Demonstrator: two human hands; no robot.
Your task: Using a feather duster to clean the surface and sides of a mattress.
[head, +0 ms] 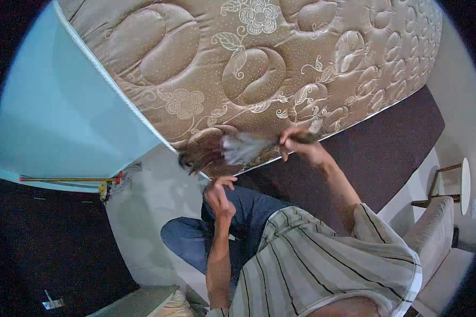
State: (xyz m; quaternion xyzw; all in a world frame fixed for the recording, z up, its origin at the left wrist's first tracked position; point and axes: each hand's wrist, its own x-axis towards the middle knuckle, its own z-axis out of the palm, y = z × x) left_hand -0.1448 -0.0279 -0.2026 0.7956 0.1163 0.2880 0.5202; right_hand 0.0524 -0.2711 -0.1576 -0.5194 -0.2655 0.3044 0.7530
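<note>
A beige quilted mattress [206,79] with embroidered flowers and white piping fills the upper view. My right hand [299,144] grips the dark handle of a brush-like tool [244,148] over the mattress's lower part. Motion blurs its pale grey, fanned head, so its exact kind is unclear. Just below the mattress's near corner is my left hand [221,198], fingers bent, with nothing visible in it; whether it touches the edge I cannot tell. A dark, hair-like or frayed patch [188,160] shows at that corner, partly blurred.
A light blue panel or surface [75,111] lies left of the mattress, with a yellow and red rod-like tool [71,179] along its lower edge. A dark brown surface [365,158] is on the right, near a white round-topped stool [465,186] and a beige sofa [432,233].
</note>
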